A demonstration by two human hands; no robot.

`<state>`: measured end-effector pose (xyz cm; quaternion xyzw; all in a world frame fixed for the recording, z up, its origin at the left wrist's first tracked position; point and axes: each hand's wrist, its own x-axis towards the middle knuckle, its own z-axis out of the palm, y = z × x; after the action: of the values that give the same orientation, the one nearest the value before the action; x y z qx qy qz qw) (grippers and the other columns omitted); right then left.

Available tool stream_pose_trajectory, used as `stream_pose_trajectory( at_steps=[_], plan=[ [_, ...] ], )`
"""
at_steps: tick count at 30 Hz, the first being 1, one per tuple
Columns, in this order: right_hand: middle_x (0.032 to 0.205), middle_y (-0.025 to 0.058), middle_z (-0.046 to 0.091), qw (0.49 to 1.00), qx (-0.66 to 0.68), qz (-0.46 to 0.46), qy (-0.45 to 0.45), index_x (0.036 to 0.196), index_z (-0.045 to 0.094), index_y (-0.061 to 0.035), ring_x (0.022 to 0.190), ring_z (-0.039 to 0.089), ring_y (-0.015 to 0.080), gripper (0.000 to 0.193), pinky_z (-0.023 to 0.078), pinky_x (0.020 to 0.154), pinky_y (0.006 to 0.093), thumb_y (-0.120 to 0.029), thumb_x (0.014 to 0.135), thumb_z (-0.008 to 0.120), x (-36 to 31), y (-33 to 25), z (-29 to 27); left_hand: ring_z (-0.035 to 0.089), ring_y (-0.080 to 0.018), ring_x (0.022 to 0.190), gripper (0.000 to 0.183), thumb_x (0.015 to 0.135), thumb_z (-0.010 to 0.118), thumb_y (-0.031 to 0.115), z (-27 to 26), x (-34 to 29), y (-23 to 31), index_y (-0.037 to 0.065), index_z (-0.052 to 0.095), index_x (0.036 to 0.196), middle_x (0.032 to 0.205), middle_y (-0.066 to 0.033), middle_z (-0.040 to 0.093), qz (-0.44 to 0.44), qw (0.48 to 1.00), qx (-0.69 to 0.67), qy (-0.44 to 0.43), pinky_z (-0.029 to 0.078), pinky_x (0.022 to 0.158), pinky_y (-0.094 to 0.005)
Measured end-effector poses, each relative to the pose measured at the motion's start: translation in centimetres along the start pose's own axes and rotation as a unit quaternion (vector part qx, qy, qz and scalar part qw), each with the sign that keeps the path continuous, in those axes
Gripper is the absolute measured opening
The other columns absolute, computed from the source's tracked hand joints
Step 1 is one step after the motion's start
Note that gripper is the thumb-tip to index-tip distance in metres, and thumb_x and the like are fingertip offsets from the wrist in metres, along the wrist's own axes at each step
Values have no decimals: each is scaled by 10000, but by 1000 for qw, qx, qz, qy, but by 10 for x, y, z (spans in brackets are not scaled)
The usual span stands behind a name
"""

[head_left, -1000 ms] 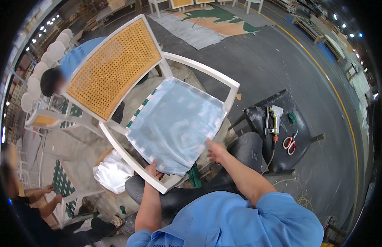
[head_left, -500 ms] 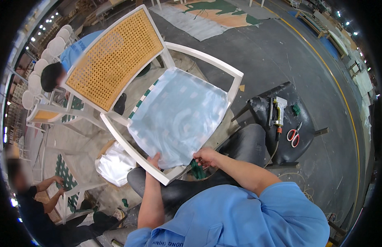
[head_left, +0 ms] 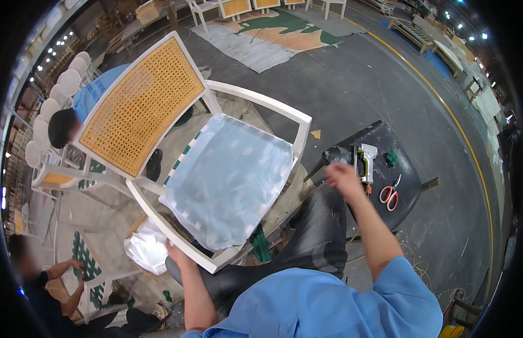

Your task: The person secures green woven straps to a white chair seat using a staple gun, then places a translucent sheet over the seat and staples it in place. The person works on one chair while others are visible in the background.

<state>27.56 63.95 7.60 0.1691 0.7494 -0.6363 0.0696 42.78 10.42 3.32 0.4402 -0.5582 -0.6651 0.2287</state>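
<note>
A white-framed armchair [head_left: 189, 248] with a woven cane back [head_left: 146, 107] stands tilted in front of me. Over its green-and-white webbed seat lies a sheer pale-blue cloth [head_left: 228, 174], its front edge loose. My left hand [head_left: 181, 258] is against the outer side of the left armrest; its fingers are largely hidden. My right hand [head_left: 343, 180] hovers at the near left of a staple gun [head_left: 367, 163], slightly blurred, fingers loosely bent and nothing visible in them. Red-handled scissors [head_left: 390, 194] lie beside the gun on a black padded stool [head_left: 410, 174].
Green strips [head_left: 260, 245] hang below the seat's front. A bundle of shiny white material [head_left: 149, 245] sits left of the armchair. Two people work on chairs at the left, one in a dark shirt [head_left: 45, 290], one in blue [head_left: 98, 90]. A hose lies beneath the stool.
My right hand has let go of the cloth's front edge and moved right to the staple gun. My left hand has drawn back from the cloth to the armrest's outer side.
</note>
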Motion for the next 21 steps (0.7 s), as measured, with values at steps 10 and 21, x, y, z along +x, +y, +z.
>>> stream_pose_trajectory(
  at_steps=[10, 21],
  plan=[
    [1047, 205, 767, 908, -318, 164, 219, 1100, 759, 46, 970, 741, 298, 494, 556, 830, 413, -378, 862, 842, 71, 31, -170, 640, -255, 1207, 302, 1103, 505, 133, 153, -113, 75, 31, 625, 1360, 1277, -119, 691, 357, 895, 152, -220, 484, 1051, -379],
    [1055, 190, 746, 926, -238, 188, 224, 1109, 700, 83, 967, 721, 299, 553, 536, 830, 440, -264, 744, 929, 100, 53, -162, 343, -443, 1534, 458, 1051, 523, 150, 370, -91, -80, 112, 555, 1507, 1613, -91, 497, 461, 648, 413, -444, 221, 1281, -581]
  ],
)
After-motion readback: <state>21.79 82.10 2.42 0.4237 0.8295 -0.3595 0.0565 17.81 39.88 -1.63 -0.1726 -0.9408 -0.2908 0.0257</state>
